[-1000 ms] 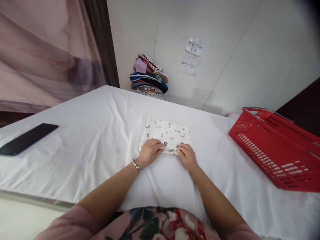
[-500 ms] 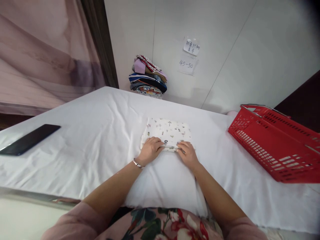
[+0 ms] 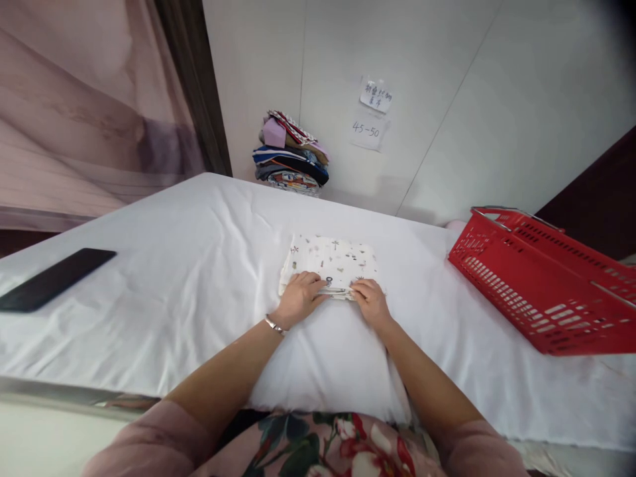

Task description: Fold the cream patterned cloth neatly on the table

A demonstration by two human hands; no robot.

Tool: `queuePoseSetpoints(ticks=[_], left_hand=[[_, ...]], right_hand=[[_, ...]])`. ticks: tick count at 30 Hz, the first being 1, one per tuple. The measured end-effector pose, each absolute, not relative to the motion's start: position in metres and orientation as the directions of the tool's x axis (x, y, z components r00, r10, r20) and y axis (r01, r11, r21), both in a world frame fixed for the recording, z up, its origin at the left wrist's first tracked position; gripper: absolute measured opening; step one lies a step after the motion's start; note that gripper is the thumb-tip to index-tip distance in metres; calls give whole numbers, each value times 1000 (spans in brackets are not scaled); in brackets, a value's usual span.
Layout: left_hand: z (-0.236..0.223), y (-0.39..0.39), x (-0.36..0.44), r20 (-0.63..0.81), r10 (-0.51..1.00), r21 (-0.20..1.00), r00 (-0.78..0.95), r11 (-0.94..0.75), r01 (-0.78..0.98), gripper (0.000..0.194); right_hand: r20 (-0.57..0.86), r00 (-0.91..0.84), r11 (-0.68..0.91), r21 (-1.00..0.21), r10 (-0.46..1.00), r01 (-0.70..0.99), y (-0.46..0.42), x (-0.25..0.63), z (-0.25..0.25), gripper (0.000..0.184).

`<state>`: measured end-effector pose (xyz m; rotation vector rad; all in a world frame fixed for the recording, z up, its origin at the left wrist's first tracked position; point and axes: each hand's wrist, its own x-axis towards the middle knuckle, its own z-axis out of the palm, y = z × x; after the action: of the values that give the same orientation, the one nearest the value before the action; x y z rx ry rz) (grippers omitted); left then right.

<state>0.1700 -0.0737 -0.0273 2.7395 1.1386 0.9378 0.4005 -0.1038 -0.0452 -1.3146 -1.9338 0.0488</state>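
While your left hand (image 3: 298, 299) and right hand (image 3: 368, 303) pinch the near edge of the folded printed cloth (image 3: 330, 263), it lies flat on the white sheet (image 3: 163, 265). Right of the cloth sits a red basket (image 3: 541, 278); far left, a black phone (image 3: 52, 278).

Folded cloth (image 3: 332, 261) mid-bed (image 3: 189, 265); basket (image 3: 541, 278) right, phone (image 3: 54, 278) left, clothes pile (image 3: 291, 154) behind.
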Motion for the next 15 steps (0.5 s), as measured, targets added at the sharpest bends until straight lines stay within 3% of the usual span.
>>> queuePoseSetpoints(ticks=[8,15], left_hand=[[-31,-71,174,530,674,254,514,-705,662,19],[-31,-64,174,574,626,174,528,-723,669,19]], right_hand=[[579,-194,474,-384,792,792,-107,401,-43,18],[590,-194,451,-327,784,830,-103,397,-43,19]])
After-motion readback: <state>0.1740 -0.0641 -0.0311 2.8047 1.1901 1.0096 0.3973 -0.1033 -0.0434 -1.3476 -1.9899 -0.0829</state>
